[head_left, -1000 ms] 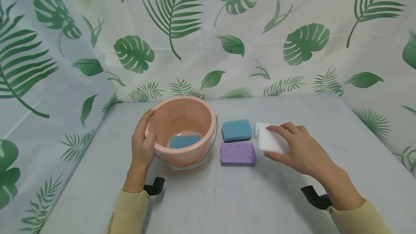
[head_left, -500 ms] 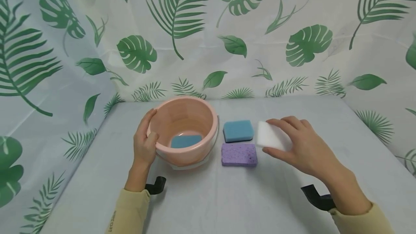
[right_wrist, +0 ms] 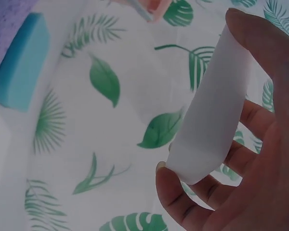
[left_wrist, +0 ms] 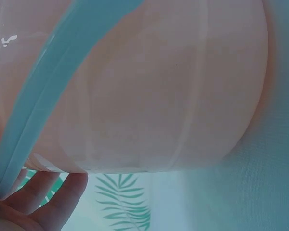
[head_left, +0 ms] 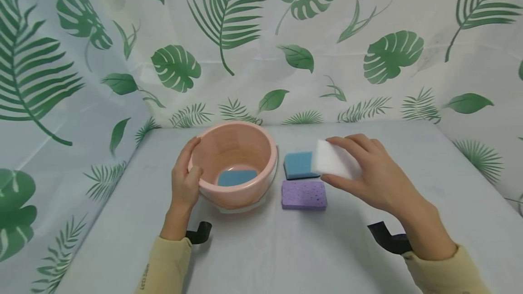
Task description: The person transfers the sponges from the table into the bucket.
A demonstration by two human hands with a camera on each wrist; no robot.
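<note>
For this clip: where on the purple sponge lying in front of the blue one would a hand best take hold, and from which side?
Probably from above, with thumb and fingers across the two long edges of the purple sponge. It lies flat on the table, its near edge is free, and the pink bucket and blue sponge crowd its left and far sides.

Sleeves: I see a pale yellow long-sleeved knit top (head_left: 165,264) on both my arms, its cuffs ending at the wrists.
Left cuff marking: small dark lettering runs along the left sleeve; I can't read it.
Wrist mounts: a black strap-like camera mount on left wrist (head_left: 199,232) juts out just past the cuff; a matching black mount on right wrist (head_left: 386,238) sits likewise.
Hands: my left hand (head_left: 185,180) and right hand (head_left: 373,176) are bare, with no gloves or rings visible.
</note>
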